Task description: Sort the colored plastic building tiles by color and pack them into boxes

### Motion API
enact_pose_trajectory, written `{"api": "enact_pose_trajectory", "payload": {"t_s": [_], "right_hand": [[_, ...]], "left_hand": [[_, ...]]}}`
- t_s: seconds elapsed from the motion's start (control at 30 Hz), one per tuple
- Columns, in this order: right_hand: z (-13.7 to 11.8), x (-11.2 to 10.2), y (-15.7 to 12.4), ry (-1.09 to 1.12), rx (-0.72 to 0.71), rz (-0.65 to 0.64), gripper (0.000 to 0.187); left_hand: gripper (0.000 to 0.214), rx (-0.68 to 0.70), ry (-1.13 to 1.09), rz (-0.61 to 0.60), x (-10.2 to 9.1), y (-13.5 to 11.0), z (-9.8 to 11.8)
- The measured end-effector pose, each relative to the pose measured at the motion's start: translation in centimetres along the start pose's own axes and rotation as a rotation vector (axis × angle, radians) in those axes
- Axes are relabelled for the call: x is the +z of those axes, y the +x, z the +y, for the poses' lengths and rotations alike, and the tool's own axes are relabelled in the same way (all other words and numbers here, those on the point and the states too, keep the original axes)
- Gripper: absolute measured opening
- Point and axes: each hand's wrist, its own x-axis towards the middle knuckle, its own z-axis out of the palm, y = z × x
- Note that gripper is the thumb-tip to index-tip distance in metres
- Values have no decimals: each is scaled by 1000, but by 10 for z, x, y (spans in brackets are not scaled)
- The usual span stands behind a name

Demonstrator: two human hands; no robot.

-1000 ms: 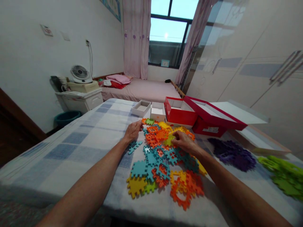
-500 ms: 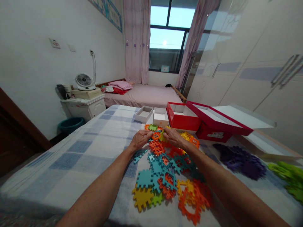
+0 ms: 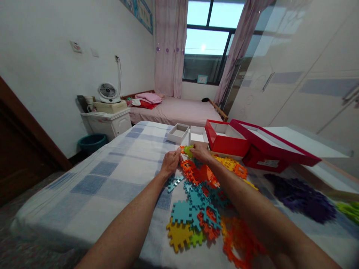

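Observation:
Over the far end of a pile of toothed interlocking plastic pieces, my two hands are close together. My left hand (image 3: 170, 162) is closed, its fingertips on the edge of a small orange interlocking piece (image 3: 182, 150). A lime-green interlocking piece (image 3: 188, 151) is pinched in my right hand (image 3: 201, 154), right beside the orange one; whether the two are joined I cannot tell. Below my hands lie more orange pieces (image 3: 190, 170), then teal pieces (image 3: 181, 212) and a mustard-yellow piece (image 3: 179, 234). My right forearm covers part of the pile.
Behind the pile stand two small white boxes (image 3: 178, 133), a red box (image 3: 226, 144) and a larger crimson box (image 3: 276, 144). Purple pieces (image 3: 305, 198) and bright green pieces (image 3: 349, 211) lie at the right. All rest on a checked cloth (image 3: 112, 170).
My hands have shifted slightly toward the far end of the pile, with the green piece now held close to an orange one. The whole view has swung a little to the left.

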Motion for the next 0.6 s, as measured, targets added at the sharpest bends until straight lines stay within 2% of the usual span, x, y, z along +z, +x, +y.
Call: {"api": "enact_pose_trajectory", "payload": {"t_s": [0.1,0.23,0.33,0.47,0.53,0.6], "right_hand": [[-6,13,3,4,52,34,27],[-9,13,-1,21,24,90,29],[-4,0,-9,69,-47,127,34],[16,-30,-41,326,-131,243,43],[26,-47,-70,424,-201,196,36],[32,-61,-105,466,-292,12,25]], "left_hand": [[66,-6,6,40,0,0,0],[66,-5,31,60,-1,0,2],[65,-10,68,48,-1,-1,4],[67,-8,125,31,-2,-1,4],[68,-3,132,30,-2,0,3],[69,6,131,34,-2,1,3]]}}
